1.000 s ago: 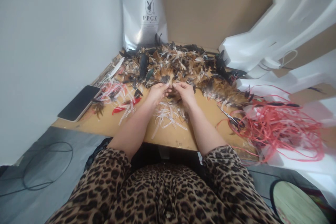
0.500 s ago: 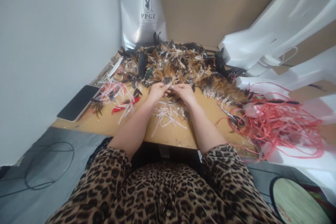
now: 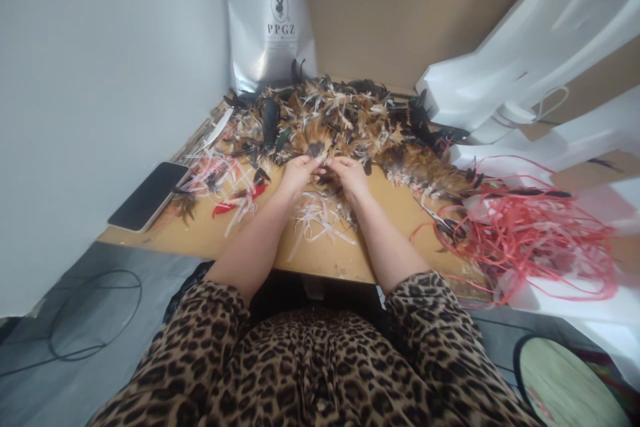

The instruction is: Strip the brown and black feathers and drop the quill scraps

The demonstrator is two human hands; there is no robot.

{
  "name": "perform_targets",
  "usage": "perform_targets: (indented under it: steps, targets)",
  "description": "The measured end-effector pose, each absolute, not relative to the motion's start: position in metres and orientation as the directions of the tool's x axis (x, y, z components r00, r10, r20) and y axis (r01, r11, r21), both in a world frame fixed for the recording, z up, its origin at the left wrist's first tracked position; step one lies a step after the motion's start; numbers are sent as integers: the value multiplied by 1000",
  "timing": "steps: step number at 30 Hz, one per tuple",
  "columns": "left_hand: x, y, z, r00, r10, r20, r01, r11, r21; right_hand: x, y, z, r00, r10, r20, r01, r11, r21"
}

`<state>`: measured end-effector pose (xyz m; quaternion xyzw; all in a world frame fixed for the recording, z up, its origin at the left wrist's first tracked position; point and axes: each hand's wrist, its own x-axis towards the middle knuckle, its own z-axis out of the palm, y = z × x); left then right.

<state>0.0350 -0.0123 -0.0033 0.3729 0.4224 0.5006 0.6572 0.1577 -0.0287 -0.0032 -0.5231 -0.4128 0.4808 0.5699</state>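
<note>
Head view showed a brown table (image 3: 400, 220) with most of its things crowded at its far side. Reading the clock from the hands, a feather pile (image 3: 347, 110) spread from eleven to two. A brown tuft (image 3: 314, 139) with a dark base lay upright at the front of this pile, just before the hands. The left hand (image 3: 300, 173) pinched its base; the right hand (image 3: 349, 175) had its fingertips closed together just beside, too small to tell whether on the tuft too.

White strips (image 3: 320, 219) lay at six, red scraps (image 3: 240, 202) at eight and a phone (image 3: 149, 195), screen dark, at nine on the table's edge. Scissors (image 3: 445, 222) stood out near four, touching a tangle of red ribbon (image 3: 545, 230) beyond.

Around the table, a pale wall (image 3: 115, 80) rose at ten, a silver bag (image 3: 273, 57) lettered PPGZ at twelve, a brown board (image 3: 400, 13) at one and white sheeting (image 3: 550, 47) at two. On the grey floor (image 3: 130, 323), a black cable (image 3: 139, 300) looped at eight.
</note>
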Motion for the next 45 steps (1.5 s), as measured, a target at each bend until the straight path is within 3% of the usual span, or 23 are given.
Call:
perform_targets:
  steps: [4,9,26,30,36,42,45]
  targets:
    - [33,-11,-7,201,960,-196,-405,264,875,158,-29,-4,257,946,198,68,187,-980]
    - [31,-11,-8,274,943,-189,-436,297,850,159,-27,-7,280,875,395,297,312,-903]
    - [33,-14,-2,332,919,-213,-476,358,803,161,-24,-16,264,744,613,488,445,-751]
    - [33,-14,-2,331,921,-207,-461,349,816,160,-24,-14,300,786,541,435,392,-810]
    - [33,-14,-2,298,938,-175,-384,286,878,158,-26,-6,283,917,280,150,246,-957]
    - [34,-17,0,264,949,-175,-332,259,907,154,-30,1,313,938,152,11,156,-988]
    - [35,-16,-1,268,944,-193,-405,293,866,150,-29,-2,333,941,51,-168,113,-979]
